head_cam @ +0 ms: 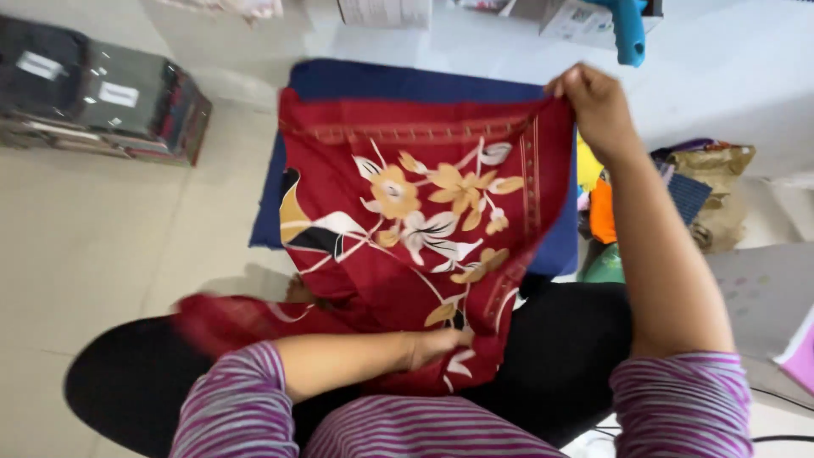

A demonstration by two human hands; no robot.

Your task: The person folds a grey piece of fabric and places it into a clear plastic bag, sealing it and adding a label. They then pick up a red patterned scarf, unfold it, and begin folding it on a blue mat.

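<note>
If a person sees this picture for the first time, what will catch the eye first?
First, the dark red cloth with gold flowers, spread at the centre over a navy blue pad. The right hand pinches its far corner and the left hand holds its near edge. A stack of packaged fabrics sits upper left.

The red floral cloth (407,229) between the fingers looks thin, smooth, slightly shiny — beyond the fingertips the blue mat (407,83) is matt fabric.

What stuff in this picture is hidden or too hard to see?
Head view:
- Navy cloth: mostly covered by the red flowered cloth.
- Red cloth's lower left end: motion-blurred.
- Left hand: fingers tucked into the red cloth.
- Blue tool: cut off by the top edge.
- Colourful fabrics: partly behind the right hand and forearm.
</note>
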